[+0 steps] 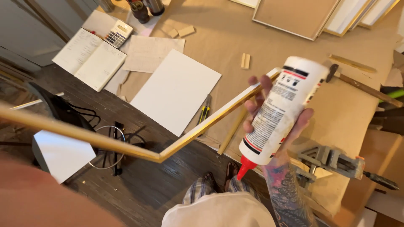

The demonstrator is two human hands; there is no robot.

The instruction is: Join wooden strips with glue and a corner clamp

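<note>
My right hand point(275, 126) is wrapped around a white plastic glue bottle point(280, 111), red nozzle tipped down (label side toward me). Fingers also pinch the gold L-shaped frame moulding point(168, 151) behind it. Left hand is out of view. Beyond: kraft-paper-covered table point(345, 117), white board point(176, 90), grey metal corner clamp point(332, 162).

1. A board point(176, 91) lies on the table point(336, 113).
2. Left of the board: a notebook point(89, 59) and calculator point(118, 33).
3. Right of the board: a hand point(273, 122) holding a bottle point(282, 111), with a clamp point(332, 162) beyond.
</note>
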